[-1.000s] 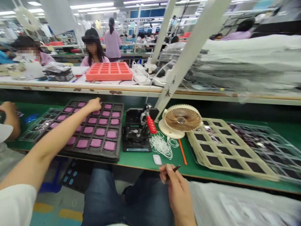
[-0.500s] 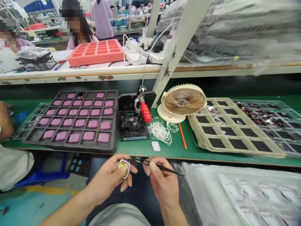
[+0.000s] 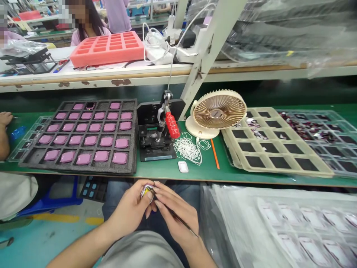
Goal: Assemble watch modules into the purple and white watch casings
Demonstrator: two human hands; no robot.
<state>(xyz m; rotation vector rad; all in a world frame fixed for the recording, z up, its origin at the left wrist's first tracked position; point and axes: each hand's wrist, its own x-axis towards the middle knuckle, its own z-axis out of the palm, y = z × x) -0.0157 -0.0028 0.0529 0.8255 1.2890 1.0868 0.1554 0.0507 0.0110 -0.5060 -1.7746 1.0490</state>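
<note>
My left hand (image 3: 131, 208) is closed around a small square part (image 3: 145, 190) with a yellowish face, held over my lap in front of the bench edge. Touching it from the right, my right hand (image 3: 175, 212) pinches thin black tweezers (image 3: 178, 220), their tip resting on the part. Beyond my hands lies a black foam tray (image 3: 131, 149) holding several purple square parts (image 3: 100, 141). A small black press with a red handle (image 3: 171, 124) stands to the tray's right.
A beige desk fan (image 3: 219, 111), a tangle of white cord (image 3: 189, 148), an orange stick (image 3: 214, 153) and a small white pad (image 3: 183, 166) sit on the green bench. Beige and clear compartment trays (image 3: 279, 163) lie right. Plastic sheets (image 3: 279, 223) cover my right side. A co-worker's arm (image 3: 4, 134) is at left.
My left hand came back from the purple tray with a small part. Both hands have drawn together over my lap, and the tweezers now touch the part.
</note>
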